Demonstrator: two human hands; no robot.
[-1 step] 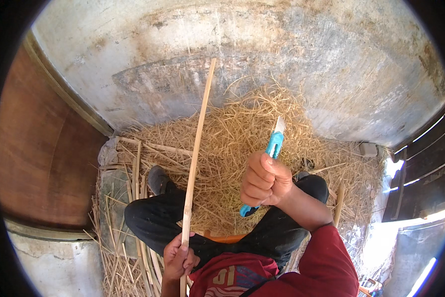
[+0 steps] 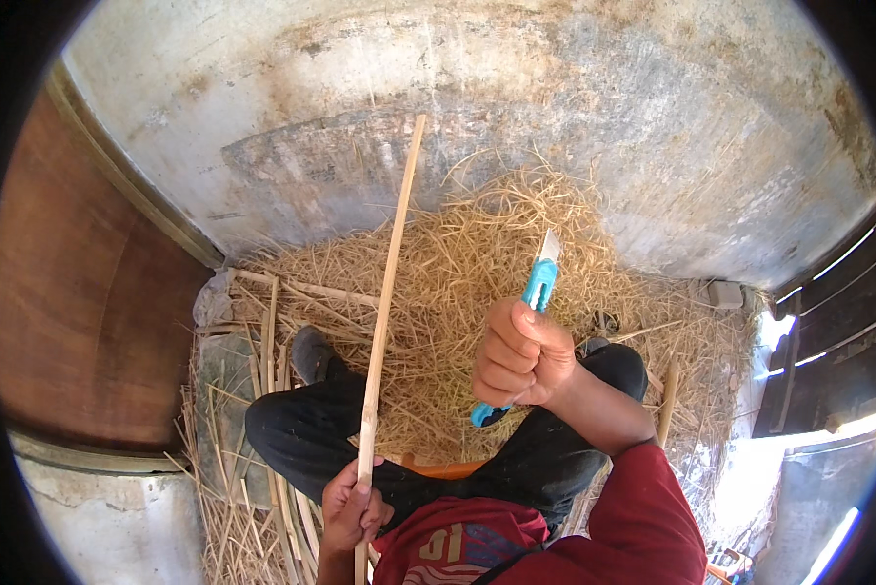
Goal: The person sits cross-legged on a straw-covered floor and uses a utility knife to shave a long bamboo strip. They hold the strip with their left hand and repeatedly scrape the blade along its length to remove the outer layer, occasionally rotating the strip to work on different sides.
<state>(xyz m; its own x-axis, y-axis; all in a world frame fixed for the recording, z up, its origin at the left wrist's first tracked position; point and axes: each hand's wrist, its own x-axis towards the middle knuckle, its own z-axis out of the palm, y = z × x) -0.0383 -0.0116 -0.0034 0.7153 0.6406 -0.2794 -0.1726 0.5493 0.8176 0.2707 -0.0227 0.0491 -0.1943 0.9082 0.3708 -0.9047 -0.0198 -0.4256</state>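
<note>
My left hand (image 2: 352, 507) is closed around the lower part of a long, pale wooden strip (image 2: 391, 268), perhaps bamboo. The strip stands up from my lap and leans slightly right, its far end in front of the wall. In a fist, my right hand (image 2: 524, 353) grips a turquoise utility knife (image 2: 540, 283). The knife's short blade is out and points up and away from me; the handle's butt shows below the fist. Blade and strip are well apart, the knife to the right of the strip.
A heap of thin shavings (image 2: 516, 214) covers the floor between my legs and the stained wall (image 2: 575, 117). More long strips (image 2: 272, 341) lie at the left, beside a brown panel (image 2: 97, 283). A small grey block (image 2: 725, 294) sits at right, near dark boards (image 2: 828, 331).
</note>
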